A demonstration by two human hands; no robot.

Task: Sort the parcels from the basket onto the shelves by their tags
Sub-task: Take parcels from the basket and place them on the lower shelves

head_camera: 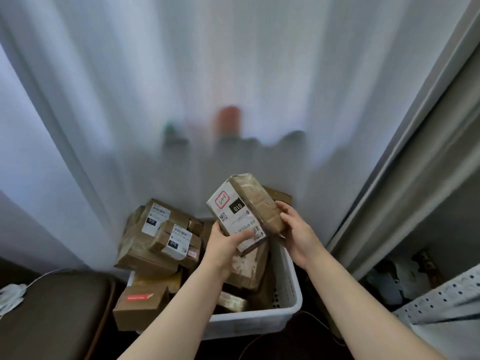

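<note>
Parcel (241, 206) in L hand (226, 245), R hand (298, 235), above basket (259, 317) rim (curtain (181, 74) behind).

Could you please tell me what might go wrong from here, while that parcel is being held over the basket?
1. The heaped parcels rise above the basket rim and overhang its left side; a nudge could topple some.
2. The tag on the held parcel, gripped by the left hand and right hand, is turned at an angle, so it might be misread.

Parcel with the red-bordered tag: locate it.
Head view, centre: the parcel is held above the white basket, between the left hand and the right hand.
</note>
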